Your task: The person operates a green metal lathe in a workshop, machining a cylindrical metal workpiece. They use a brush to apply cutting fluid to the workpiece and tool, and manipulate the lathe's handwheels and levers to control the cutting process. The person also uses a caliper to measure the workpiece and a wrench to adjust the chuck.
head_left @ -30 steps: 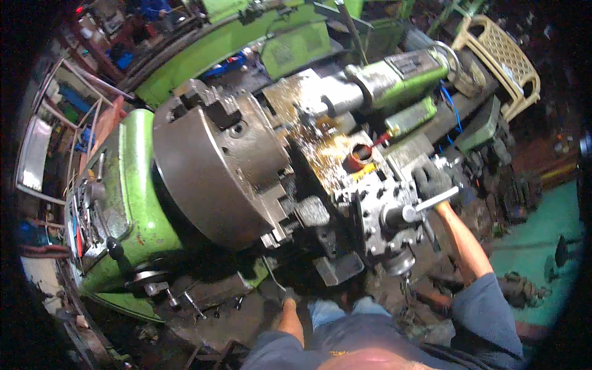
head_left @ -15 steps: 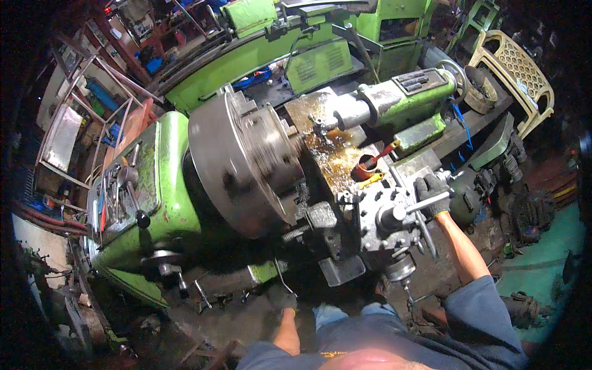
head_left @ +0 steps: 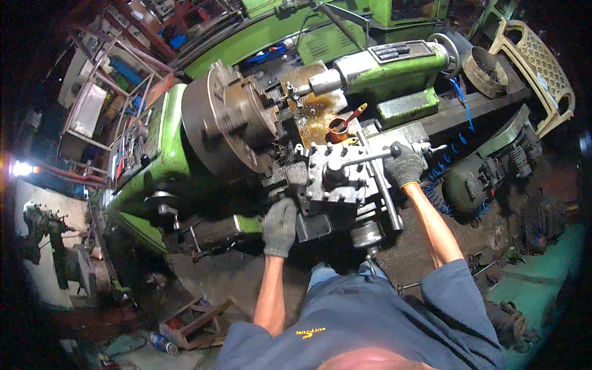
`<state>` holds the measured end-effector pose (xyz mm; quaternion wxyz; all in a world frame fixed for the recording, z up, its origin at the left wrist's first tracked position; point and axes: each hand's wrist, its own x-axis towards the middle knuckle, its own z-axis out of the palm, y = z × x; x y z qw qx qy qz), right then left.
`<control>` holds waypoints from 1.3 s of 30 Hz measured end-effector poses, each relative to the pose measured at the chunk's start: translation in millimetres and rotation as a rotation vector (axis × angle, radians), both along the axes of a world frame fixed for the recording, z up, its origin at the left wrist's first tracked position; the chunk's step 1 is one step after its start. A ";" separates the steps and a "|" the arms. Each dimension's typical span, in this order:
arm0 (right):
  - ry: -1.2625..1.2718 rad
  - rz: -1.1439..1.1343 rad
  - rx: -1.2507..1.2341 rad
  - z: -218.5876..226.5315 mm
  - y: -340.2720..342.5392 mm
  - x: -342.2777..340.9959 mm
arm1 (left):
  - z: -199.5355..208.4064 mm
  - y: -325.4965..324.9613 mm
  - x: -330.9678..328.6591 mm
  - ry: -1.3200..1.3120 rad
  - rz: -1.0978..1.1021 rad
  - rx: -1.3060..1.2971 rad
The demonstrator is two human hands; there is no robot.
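Observation:
My right hand (head_left: 405, 166), in a grey glove, is curled at the right side of the tool post (head_left: 336, 176), close to the dark ball knob (head_left: 395, 150) of its clamping lever (head_left: 364, 160). What its fingers hold is hidden. Over the front of the lathe carriage is my gloved left hand (head_left: 279, 227), back up, fingers stretched forward, with no object visible in it. Ahead of it, the big lathe chuck (head_left: 213, 117) is blurred, as if turning. A red-brown pot (head_left: 338, 127) with a brush (head_left: 354, 115) in it stands behind the tool post, on the carriage.
The green tailstock (head_left: 394, 68) stands at the far right, beside a round tub (head_left: 485, 71) and a beige plastic chair (head_left: 536, 68). Hand tools (head_left: 132, 145) lie on the green headstock (head_left: 166, 145). Wet brown sheet (head_left: 311, 120) covers the bed behind the carriage. Levers project at the front.
My left hand has risen from low in the view to the carriage front. The right hand stays by the tool post, slightly shifted relative to its lever. The whole view has shifted.

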<state>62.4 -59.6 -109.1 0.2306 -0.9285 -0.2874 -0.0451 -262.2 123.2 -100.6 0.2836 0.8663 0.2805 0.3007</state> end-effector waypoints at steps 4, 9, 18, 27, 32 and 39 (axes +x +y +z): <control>-0.009 0.024 0.060 -18.7 -6.9 11.4 | 91.5 -29.3 81.3 -0.211 -0.039 0.267; -0.035 0.081 0.046 -19.9 -8.4 9.4 | 114.0 -36.5 153.1 -0.163 -0.037 0.407; 0.017 0.118 0.002 -14.2 -10.2 14.2 | 62.2 -36.1 182.2 -0.229 -0.019 0.375; -0.056 0.104 0.041 -17.8 -10.4 8.9 | 60.8 -37.5 180.9 -0.105 0.034 0.356; -0.068 0.094 0.071 -23.3 -8.5 11.9 | 62.4 -37.3 181.2 -0.043 0.019 0.339; -0.048 0.112 -0.004 -11.8 -9.0 7.6 | 60.8 -34.9 180.7 0.009 0.040 0.387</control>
